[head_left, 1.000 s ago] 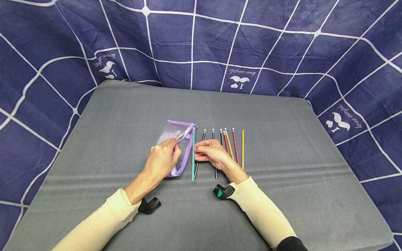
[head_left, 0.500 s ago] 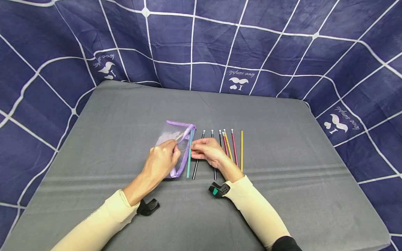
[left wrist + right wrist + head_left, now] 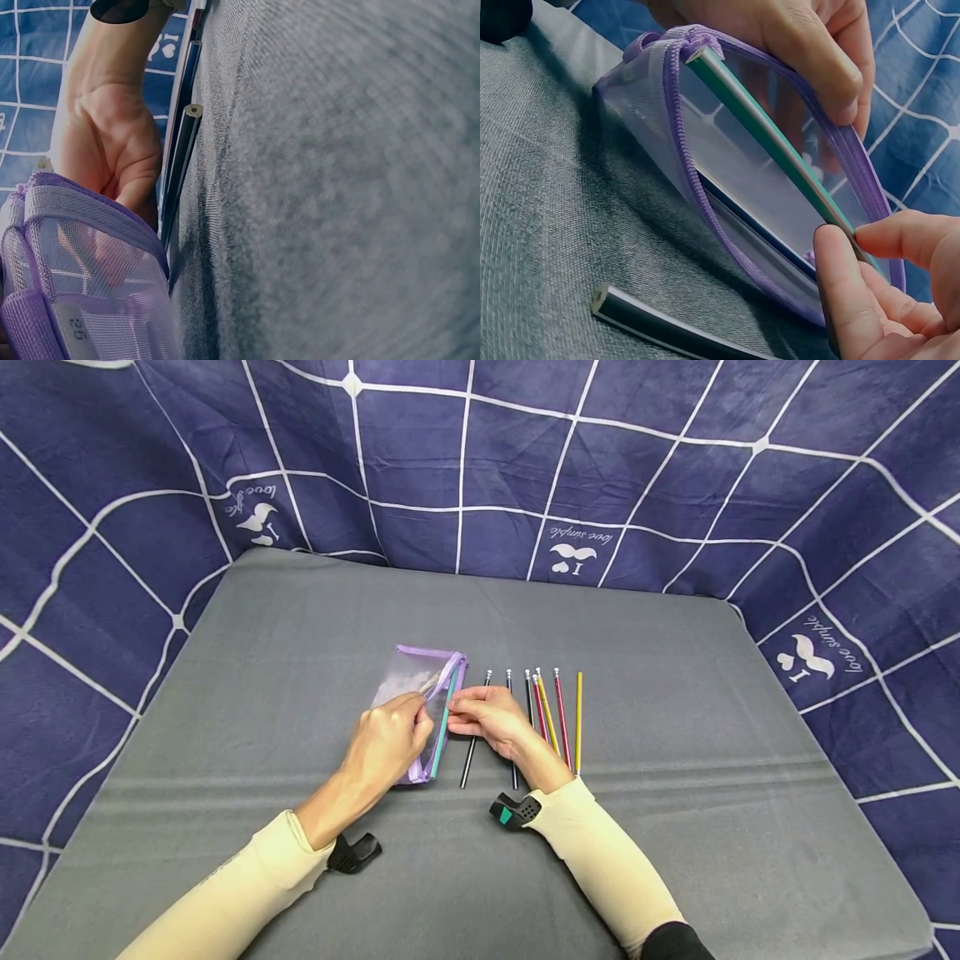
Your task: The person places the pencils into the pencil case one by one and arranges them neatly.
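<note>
A clear mesh pencil case with purple zipped edges [image 3: 676, 127] lies on the grey surface, its mouth spread toward the right. My left hand [image 3: 392, 731] pinches the upper edge of that mouth. Between thumb and fingers, my right hand [image 3: 491, 714] holds a teal pencil [image 3: 772, 150], which lies along the opening, inside the zip line in the right wrist view. A dark pencil [image 3: 754, 229] shows within the case. Just right of the case, a black pencil [image 3: 468, 764] lies on the cloth, partly behind my right hand.
Further right lie several pencils: a dark blue pencil [image 3: 514, 775], a red pencil [image 3: 562, 714], a yellow pencil [image 3: 579, 718] and others close together. Grey cloth [image 3: 675, 710] covers the surface. A blue checked curtain [image 3: 510, 460] surrounds its back and sides.
My right hand has moved left with the teal pencil, from beside the case into its opening. My left hand keeps its hold on the case edge.
</note>
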